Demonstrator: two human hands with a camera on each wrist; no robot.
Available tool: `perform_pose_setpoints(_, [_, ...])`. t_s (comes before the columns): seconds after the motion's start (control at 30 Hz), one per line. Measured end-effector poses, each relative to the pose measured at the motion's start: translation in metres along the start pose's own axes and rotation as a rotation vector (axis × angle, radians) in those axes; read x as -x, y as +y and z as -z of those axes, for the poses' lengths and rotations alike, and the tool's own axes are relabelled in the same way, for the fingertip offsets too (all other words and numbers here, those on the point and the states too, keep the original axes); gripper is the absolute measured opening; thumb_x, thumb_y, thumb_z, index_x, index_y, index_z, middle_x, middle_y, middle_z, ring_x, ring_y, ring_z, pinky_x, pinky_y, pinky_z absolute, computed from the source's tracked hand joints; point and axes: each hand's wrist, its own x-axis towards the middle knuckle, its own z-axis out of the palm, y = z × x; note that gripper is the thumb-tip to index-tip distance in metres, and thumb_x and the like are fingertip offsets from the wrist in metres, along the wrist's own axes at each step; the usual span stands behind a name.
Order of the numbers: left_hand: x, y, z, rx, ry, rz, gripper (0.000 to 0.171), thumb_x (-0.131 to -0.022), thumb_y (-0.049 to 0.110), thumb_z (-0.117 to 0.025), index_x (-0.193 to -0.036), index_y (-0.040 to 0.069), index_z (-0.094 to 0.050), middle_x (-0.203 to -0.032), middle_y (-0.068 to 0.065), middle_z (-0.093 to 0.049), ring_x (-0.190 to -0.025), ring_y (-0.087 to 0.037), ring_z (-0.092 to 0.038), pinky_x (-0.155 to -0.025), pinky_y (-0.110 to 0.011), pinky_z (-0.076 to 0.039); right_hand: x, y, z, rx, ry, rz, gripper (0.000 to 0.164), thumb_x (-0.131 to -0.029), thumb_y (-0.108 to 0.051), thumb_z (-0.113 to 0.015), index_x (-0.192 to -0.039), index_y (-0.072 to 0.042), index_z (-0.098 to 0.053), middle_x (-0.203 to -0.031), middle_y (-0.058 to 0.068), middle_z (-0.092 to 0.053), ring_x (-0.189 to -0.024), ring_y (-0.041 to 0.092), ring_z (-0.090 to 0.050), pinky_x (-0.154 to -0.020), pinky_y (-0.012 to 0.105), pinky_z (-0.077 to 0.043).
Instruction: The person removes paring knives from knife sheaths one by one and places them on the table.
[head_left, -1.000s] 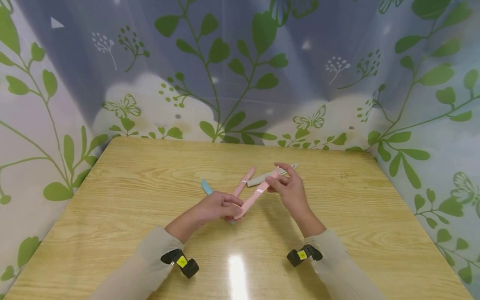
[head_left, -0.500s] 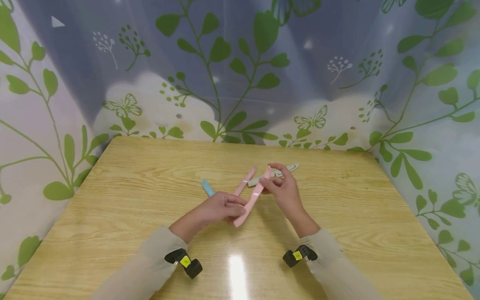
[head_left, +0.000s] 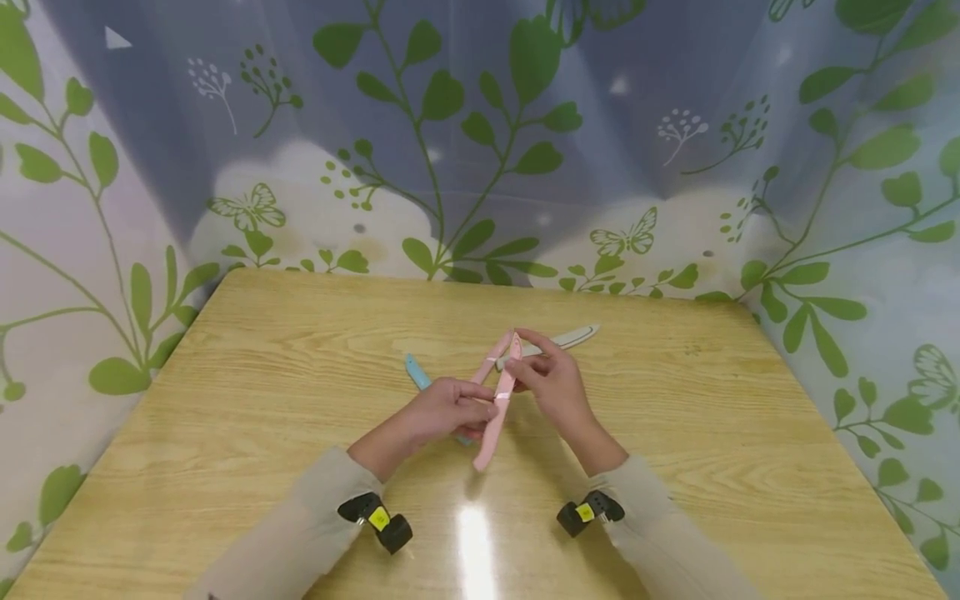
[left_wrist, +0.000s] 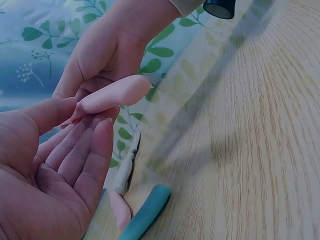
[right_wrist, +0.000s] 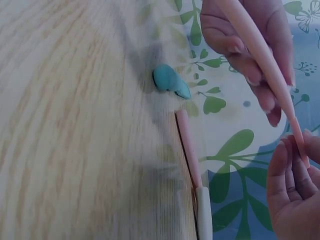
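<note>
A slim pink sheathed knife (head_left: 491, 437), a pale band near its middle, is held tilted above the table between both hands. My right hand (head_left: 553, 379) pinches its narrow sheath end, clearest in the right wrist view, where the thick handle (right_wrist: 257, 42) slants up and away. My left hand (head_left: 442, 408) has thumb and fingers at the knife's middle. In the left wrist view the rounded handle end (left_wrist: 117, 92) sticks out beyond the left thumb, while the other fingers stay loosely bent.
Behind the hands lie a second pink knife (head_left: 486, 369), a whitish one (head_left: 577, 336) with dark markings, and a blue one (head_left: 416, 372) partly covered by the left hand. A wooden table (head_left: 262, 400) carries them, with a leaf-patterned curtain (head_left: 465, 142) around it.
The right hand has moved left with the sheath end, so the knife stands steeper. The left hand has shifted slightly right, its contact sliding from the handle end to the middle.
</note>
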Motion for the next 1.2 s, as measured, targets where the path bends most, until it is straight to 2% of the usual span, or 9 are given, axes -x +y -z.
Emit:
perform_pose_setpoints(0.2, [-0.001, 0.000, 0.000, 0.016, 0.008, -0.013, 0.033, -0.092, 0.017, -0.064, -0.119, -0.002, -0.061, -0.102, -0.021, -0.071, -0.085, -0.022, -0.069, -0.074, -0.035, -0.058, 0.000, 0.000, -0.006, 0.037, -0.014, 0.017, 0.046, -0.090, -0.011, -0.066, -0.133, -0.005, -0.051, -0.086, 0.027, -0.068, -0.063, 0.014, -0.065, -0.063, 0.029, -0.057])
perform_pose_setpoints(0.33, [-0.003, 0.001, 0.000, 0.030, 0.039, -0.013, 0.032, -0.094, 0.018, -0.062, -0.117, -0.002, -0.062, -0.105, -0.021, -0.070, -0.088, -0.024, -0.069, -0.074, -0.034, -0.058, 0.001, -0.001, -0.009, 0.032, -0.021, 0.022, 0.041, -0.090, -0.009, -0.066, -0.128, -0.004, -0.051, -0.084, 0.026, -0.068, -0.063, 0.015, -0.064, -0.064, 0.037, -0.058])
perform_pose_setpoints(0.43, [-0.004, 0.001, 0.000, 0.038, 0.056, -0.013, 0.030, -0.093, 0.017, -0.062, -0.116, -0.003, -0.063, -0.103, -0.021, -0.070, -0.084, -0.023, -0.069, -0.071, -0.031, -0.058, 0.002, -0.002, -0.011, 0.020, -0.035, 0.023, 0.038, -0.090, -0.008, -0.066, -0.124, -0.002, -0.051, -0.083, 0.025, -0.068, -0.063, 0.015, -0.063, -0.065, 0.042, -0.058])
perform_pose_setpoints(0.63, [-0.006, 0.001, -0.001, 0.056, 0.055, -0.016, 0.028, -0.092, 0.016, -0.063, -0.112, -0.003, -0.063, -0.093, -0.016, -0.073, -0.075, -0.018, -0.069, -0.067, -0.029, -0.058, 0.004, -0.004, -0.012, 0.020, -0.067, 0.032, 0.035, -0.090, -0.007, -0.065, -0.123, -0.002, -0.055, -0.087, 0.028, -0.067, -0.067, 0.015, -0.063, -0.064, 0.039, -0.057])
perform_pose_setpoints(0.87, [-0.006, 0.002, -0.003, 0.073, 0.061, -0.038, 0.023, -0.091, 0.013, -0.063, -0.106, -0.004, -0.063, -0.088, -0.011, -0.073, -0.072, -0.016, -0.067, -0.065, -0.027, -0.057, 0.007, -0.003, -0.011, 0.050, -0.069, 0.053, 0.033, -0.092, -0.008, -0.063, -0.124, -0.002, -0.058, -0.092, 0.029, -0.067, -0.070, 0.023, -0.064, -0.066, 0.043, -0.057])
perform_pose_setpoints(1.03, [-0.005, 0.004, -0.002, 0.101, 0.073, -0.038, 0.023, -0.092, 0.010, -0.062, -0.107, -0.006, -0.062, -0.085, -0.008, -0.072, -0.070, -0.014, -0.066, -0.063, -0.025, -0.056, 0.008, 0.001, -0.012, 0.035, -0.068, 0.054, 0.030, -0.094, -0.012, -0.060, -0.121, 0.001, -0.058, -0.092, 0.030, -0.067, -0.071, 0.032, -0.065, -0.063, 0.036, -0.057])
perform_pose_setpoints(1.2, [-0.004, 0.008, 0.002, 0.110, 0.092, -0.042, 0.022, -0.092, 0.010, -0.061, -0.107, -0.007, -0.061, -0.086, -0.010, -0.072, -0.071, -0.014, -0.067, -0.064, -0.025, -0.056, 0.010, 0.006, -0.012, 0.031, -0.044, 0.012, 0.030, -0.097, -0.017, -0.057, -0.120, 0.002, -0.056, -0.092, 0.030, -0.066, -0.073, 0.030, -0.065, -0.063, 0.034, -0.057])
